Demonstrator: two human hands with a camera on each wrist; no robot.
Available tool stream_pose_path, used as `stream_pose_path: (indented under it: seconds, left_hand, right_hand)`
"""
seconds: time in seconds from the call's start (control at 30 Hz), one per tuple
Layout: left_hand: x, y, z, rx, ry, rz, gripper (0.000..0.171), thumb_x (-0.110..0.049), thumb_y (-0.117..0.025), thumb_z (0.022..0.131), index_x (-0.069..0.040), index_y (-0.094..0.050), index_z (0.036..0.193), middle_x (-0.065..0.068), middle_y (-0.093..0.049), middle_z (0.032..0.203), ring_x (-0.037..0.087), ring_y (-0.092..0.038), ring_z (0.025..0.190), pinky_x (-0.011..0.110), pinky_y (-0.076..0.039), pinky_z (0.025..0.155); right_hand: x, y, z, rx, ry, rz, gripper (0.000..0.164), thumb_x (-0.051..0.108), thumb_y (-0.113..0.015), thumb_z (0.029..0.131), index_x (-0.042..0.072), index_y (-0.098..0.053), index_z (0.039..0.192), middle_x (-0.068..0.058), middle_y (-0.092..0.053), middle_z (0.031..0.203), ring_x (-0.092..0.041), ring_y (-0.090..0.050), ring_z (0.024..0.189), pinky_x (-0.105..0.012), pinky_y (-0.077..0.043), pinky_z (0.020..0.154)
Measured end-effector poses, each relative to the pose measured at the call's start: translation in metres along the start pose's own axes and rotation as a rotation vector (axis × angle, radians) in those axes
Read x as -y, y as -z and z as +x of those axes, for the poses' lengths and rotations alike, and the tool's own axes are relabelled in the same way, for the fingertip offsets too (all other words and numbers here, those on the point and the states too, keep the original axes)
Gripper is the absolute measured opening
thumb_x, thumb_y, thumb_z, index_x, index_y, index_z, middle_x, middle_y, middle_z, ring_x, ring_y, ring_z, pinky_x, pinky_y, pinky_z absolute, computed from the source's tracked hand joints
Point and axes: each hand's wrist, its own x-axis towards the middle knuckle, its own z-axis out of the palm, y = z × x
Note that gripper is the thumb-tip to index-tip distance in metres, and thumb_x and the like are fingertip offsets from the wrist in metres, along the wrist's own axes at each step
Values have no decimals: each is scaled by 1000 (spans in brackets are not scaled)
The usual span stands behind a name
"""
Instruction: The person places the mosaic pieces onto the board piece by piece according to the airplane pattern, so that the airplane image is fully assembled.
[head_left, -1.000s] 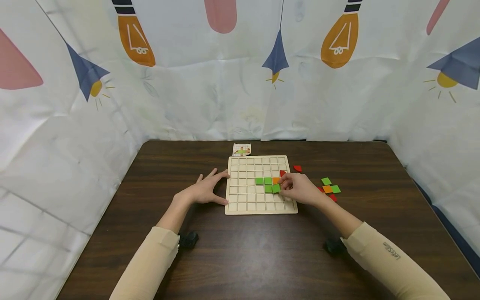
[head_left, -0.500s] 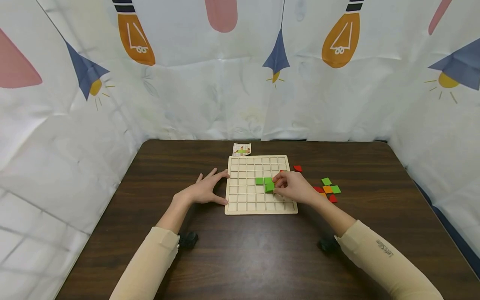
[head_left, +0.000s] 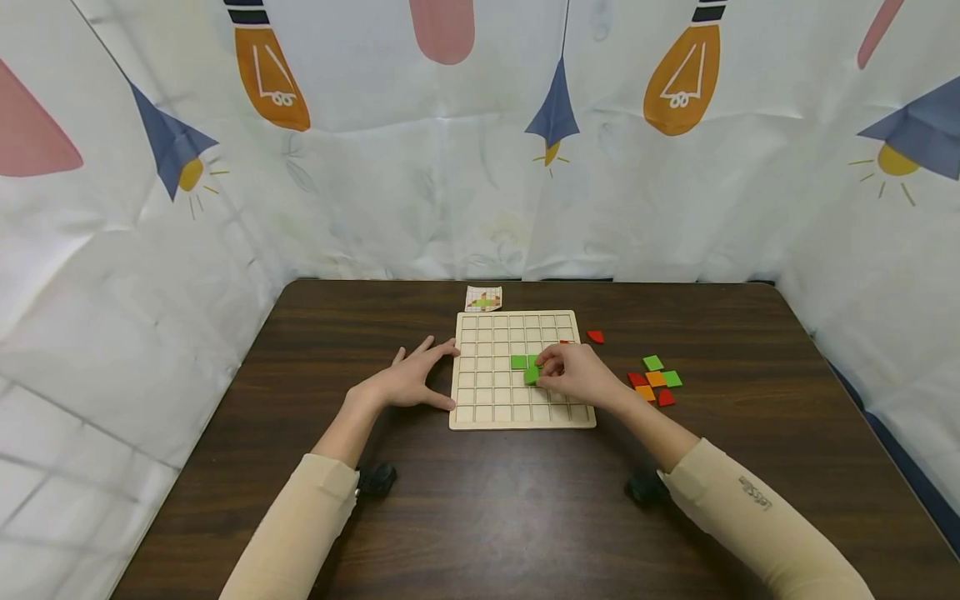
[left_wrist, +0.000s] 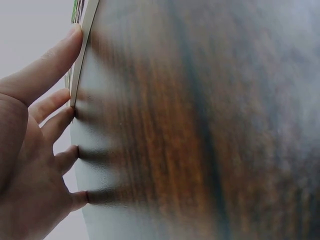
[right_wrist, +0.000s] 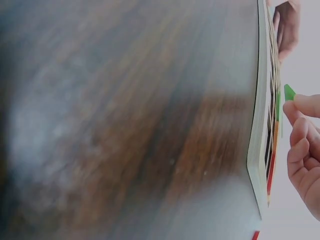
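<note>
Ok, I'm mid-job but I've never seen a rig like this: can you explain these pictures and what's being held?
There is no machine here, just a person's two bare hands. The wide picture is taken from the head, looking forward and down; the two close ones are taken from the left and right wrists. On the brown table lies a gridded board, with a small card beyond its far edge. Loose red, orange and green tiles lie to its right; a few more sit on it. The left hand touches the board's left edge. The right hand pinches a green tile just above the board.
</note>
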Motion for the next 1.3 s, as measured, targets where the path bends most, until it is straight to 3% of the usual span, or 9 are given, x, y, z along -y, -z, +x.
stream_pose_path:
  seconds: [1.07,1.3]
  left_hand:
    - [-3,2,-1,5,5,-3,89,-42,-85,85,-15,-40,157,8,-19,170,34,1,157,69,7,116]
    - [0,0,-1,2,1,-11,89,-43,-85,85,-15,-40,157,8,-17,170,35,1,157,70,6,116]
  right_hand:
    - [12,-13,15,12,62,-90,16,4,-81,84,1,-75,99,5,-70,76,-7,-64,70,-30,-55,71]
    - [10,-9,13,22,44,-108,27,7,-83,85,1,-75,110,5,-70,78,-7,-64,72,-32,-55,72]
